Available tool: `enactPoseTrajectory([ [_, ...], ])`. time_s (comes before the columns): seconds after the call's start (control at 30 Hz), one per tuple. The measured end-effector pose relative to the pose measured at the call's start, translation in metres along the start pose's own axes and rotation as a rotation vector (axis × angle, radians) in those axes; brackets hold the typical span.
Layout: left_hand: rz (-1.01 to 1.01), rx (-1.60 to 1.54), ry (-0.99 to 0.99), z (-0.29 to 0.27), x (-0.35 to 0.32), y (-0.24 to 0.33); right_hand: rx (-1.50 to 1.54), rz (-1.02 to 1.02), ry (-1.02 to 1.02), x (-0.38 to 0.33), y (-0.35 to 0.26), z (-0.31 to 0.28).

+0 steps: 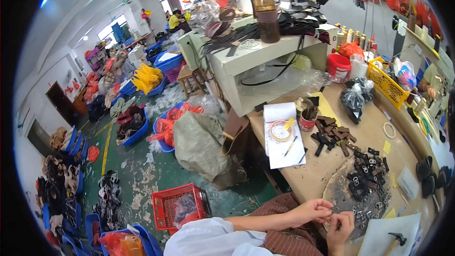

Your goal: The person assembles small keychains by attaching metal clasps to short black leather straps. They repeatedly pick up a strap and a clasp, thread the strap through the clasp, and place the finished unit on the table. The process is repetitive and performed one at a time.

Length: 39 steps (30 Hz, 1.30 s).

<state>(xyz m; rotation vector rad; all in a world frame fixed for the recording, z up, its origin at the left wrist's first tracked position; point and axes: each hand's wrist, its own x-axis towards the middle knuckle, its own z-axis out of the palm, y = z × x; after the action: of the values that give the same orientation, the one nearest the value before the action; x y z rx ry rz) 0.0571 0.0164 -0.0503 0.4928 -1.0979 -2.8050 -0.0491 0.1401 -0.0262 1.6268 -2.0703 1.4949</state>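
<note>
Both hands meet just over the near edge of a round, dark-speckled slab (334,183) on the tan worktable (290,178). The left hand (313,211) reaches in from the left with its fingers half bent and their tips drawn in toward the right hand (341,227), which is curled more tightly, fingers folded toward the palm. Whether either one has hold of something small I cannot tell, since the fingers hide whatever may lie between them. Nearest to them, on the slab, is a loose heap of black strap pieces (359,187) with metal buckles (363,216) among them (several of the buckles lie bare, closer to the hands). Beyond the heap, brown strips (342,135) are scattered beside a red can (307,124), and an open notebook (275,157) with a pen and a ring-shaped roll on it lies left of the can. A hammer (398,238) rests on a pale board (377,237) to the right of the hands, and a red crate (162,208) stands on the green floor (142,180) at far left of them.
</note>
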Motion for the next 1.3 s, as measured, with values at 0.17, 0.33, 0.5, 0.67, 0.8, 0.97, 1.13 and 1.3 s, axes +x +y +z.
enactPoseTrajectory([
  [0.17,-0.004,-0.212,0.018,0.002,0.0,-0.013,-0.003,0.033,0.075,-0.007,-0.008,0.015],
  [0.33,-0.003,-0.154,0.006,-0.009,-0.007,-0.002,0.119,0.063,-0.151,-0.003,-0.009,0.007],
  [0.5,-0.031,0.084,0.028,-0.013,-0.014,0.008,0.492,0.478,-0.116,-0.002,-0.012,-0.001],
  [0.67,-0.003,0.218,-0.031,-0.012,-0.022,0.013,0.37,0.245,-0.351,0.015,-0.002,-0.012],
  [0.8,0.02,0.266,-0.095,-0.014,-0.023,0.009,0.47,0.264,-0.477,0.018,-0.002,-0.021],
  [0.97,-0.054,0.37,-0.168,-0.012,-0.028,0.012,0.439,0.126,-0.572,0.018,-0.004,-0.027],
  [1.13,-0.121,0.41,-0.122,-0.015,-0.033,0.01,0.36,0.054,-0.624,0.017,-0.014,-0.019],
  [1.3,-0.026,0.48,-0.079,-0.021,-0.028,0.0,0.309,0.114,-0.481,-0.003,-0.007,-0.01],
])
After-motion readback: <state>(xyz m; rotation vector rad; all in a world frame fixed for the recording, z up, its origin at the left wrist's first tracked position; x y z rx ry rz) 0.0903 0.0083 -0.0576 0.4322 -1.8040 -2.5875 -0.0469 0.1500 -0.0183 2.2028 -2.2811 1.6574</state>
